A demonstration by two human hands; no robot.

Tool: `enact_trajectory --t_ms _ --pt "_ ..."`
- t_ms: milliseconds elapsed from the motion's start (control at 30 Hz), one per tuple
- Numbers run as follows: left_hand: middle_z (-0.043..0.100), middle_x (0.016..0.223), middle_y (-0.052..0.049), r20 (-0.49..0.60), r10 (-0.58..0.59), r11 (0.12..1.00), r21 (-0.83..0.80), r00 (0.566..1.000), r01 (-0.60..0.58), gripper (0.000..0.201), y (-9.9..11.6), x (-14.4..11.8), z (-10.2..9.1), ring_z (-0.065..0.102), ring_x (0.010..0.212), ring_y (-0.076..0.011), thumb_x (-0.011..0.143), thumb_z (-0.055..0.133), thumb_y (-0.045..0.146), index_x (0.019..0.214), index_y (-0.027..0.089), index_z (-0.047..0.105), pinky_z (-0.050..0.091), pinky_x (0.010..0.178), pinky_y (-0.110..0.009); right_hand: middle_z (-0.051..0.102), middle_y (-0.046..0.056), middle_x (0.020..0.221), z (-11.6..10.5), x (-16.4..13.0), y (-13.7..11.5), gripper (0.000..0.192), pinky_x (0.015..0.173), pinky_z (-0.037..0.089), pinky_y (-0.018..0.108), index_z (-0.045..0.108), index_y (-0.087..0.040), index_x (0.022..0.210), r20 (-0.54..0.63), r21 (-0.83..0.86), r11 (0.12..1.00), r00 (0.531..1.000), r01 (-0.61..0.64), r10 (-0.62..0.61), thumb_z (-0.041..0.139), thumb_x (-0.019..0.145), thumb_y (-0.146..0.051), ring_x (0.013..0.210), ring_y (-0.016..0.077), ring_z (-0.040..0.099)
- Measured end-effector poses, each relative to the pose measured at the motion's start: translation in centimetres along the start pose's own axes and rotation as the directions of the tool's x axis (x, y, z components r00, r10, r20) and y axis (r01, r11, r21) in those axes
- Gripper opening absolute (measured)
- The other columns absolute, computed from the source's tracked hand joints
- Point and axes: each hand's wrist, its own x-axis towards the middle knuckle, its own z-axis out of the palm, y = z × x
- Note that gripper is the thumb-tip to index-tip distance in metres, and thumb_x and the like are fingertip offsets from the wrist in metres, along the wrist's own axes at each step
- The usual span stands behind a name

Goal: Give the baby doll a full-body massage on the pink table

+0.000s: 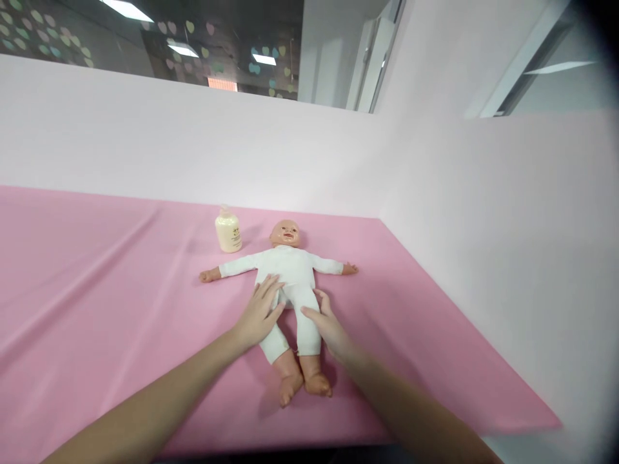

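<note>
A baby doll (286,263) in a white cloth suit lies on its back on the pink mat, head toward the wall and arms stretched out sideways. My left hand (260,312) rests flat on the doll's hip and upper leg at the left, fingers extended. At the doll's other thigh, my right hand (331,325) lies along the outer side, its thumb on top of the leg and its fingers spread apart. Both bare feet of the doll point toward me. Neither hand is wrapped round anything.
A cream-coloured pump bottle (228,231) stands left of the doll's head. The pink mat (120,290) has long creases at the left. A white wall (193,148) with a window rises behind it, and another wall (483,225) borders the right side.
</note>
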Motion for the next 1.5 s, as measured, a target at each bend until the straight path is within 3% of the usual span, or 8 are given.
enact_trajectory --t_ms 167,300,467,633,933,1233,1400,1500 --pt "0.022 0.15 -0.012 -0.002 -0.171 0.982 -0.085 0.985 0.17 0.049 -2.0 1.7 0.4 0.01 0.141 -0.0261 0.092 0.031 0.042 0.134 0.018 0.035 0.017 0.113 -0.048 0.044 0.004 0.134 -0.2 0.6 1.1 0.07 0.096 0.042 0.034 0.04 -0.032 0.127 -0.019 0.005 0.996 0.996 0.09 -0.09 0.071 0.064 -0.032 0.123 0.0249 0.043" --pt "0.021 0.15 -0.014 0.013 -0.269 0.962 -0.041 0.963 0.269 0.054 -3.5 5.0 0.8 0.01 0.141 -0.0277 0.091 0.03 0.046 0.136 0.017 0.033 0.016 0.112 -0.048 0.047 0.006 0.132 -0.6 0.8 1.1 0.07 0.099 0.039 0.037 0.049 -0.034 0.126 0.11 0.046 0.993 0.988 0.106 -0.11 0.073 0.06 -0.038 0.13 0.028 0.035" --pt "0.036 0.143 -0.014 -0.033 -0.415 0.906 0.083 0.909 0.416 0.051 -5.0 11.2 1.2 0.028 0.136 -0.0256 0.091 0.027 0.046 0.133 0.017 0.034 0.019 0.11 -0.048 0.045 0.005 0.135 -0.7 1.3 0.9 0.083 0.099 0.039 0.039 0.043 -0.035 0.133 0.168 0.067 0.996 0.984 0.055 -0.065 0.074 0.056 -0.036 0.133 0.029 0.032" --pt "0.057 0.122 -0.022 -0.012 -0.512 0.856 0.084 0.859 0.511 0.059 -6.7 15.0 1.2 0.049 0.12 -0.0336 0.089 0.023 0.053 0.112 0.009 0.055 0.032 0.101 -0.048 0.046 0.005 0.136 -0.7 1.6 1.3 0.082 0.091 0.044 0.038 0.045 -0.033 0.133 0.189 0.058 0.998 0.982 0.016 -0.026 0.073 0.056 -0.036 0.124 0.0306 0.043" --pt "0.064 0.114 -0.017 -0.039 -0.544 0.839 0.004 0.838 0.545 0.064 -8.2 14.7 1.2 0.056 0.112 -0.0331 0.084 0.024 0.064 0.104 0.015 0.06 0.04 0.094 -0.043 0.052 0.001 0.131 -1.1 1.9 1.9 0.078 0.072 0.051 0.036 0.05 -0.033 0.13 0.29 0.027 0.999 0.956 0.034 -0.041 0.07 0.055 -0.037 0.093 0.0277 0.061" --pt "0.063 0.113 -0.019 -0.113 -0.615 0.785 -0.18 0.781 0.593 0.058 -7.8 14.7 1.5 0.058 0.108 -0.0318 0.086 0.025 0.061 0.107 0.013 0.051 0.044 0.09 -0.041 0.054 0.002 0.129 -0.8 1.6 0.6 0.071 0.08 0.049 0.039 0.055 -0.037 0.123 0.26 0.1 0.993 0.961 0.07 -0.094 0.072 0.054 -0.034 0.106 0.0309 0.055" --pt "0.061 0.119 -0.015 -0.11 -0.633 0.764 -0.25 0.766 0.595 0.059 -7.7 14.8 2.0 0.056 0.113 -0.0296 0.088 0.022 0.06 0.119 0.015 0.046 0.042 0.093 -0.039 0.06 0.004 0.12 -0.3 1.2 -0.3 0.062 0.089 0.044 0.038 0.056 -0.033 0.122 0.197 0.158 0.985 0.975 0.073 -0.104 0.065 0.063 -0.049 0.121 0.0282 0.047" --pt "0.06 0.121 -0.014 -0.101 -0.637 0.757 -0.271 0.765 0.594 0.058 -7.4 14.8 2.3 0.055 0.115 -0.0294 0.088 0.023 0.06 0.121 0.017 0.045 0.041 0.093 -0.039 0.064 0.006 0.112 -0.1 1.2 -0.9 0.062 0.086 0.047 0.041 0.058 -0.034 0.12 0.189 0.16 0.985 0.977 0.069 -0.099 0.059 0.064 -0.061 0.117 0.03 0.051"
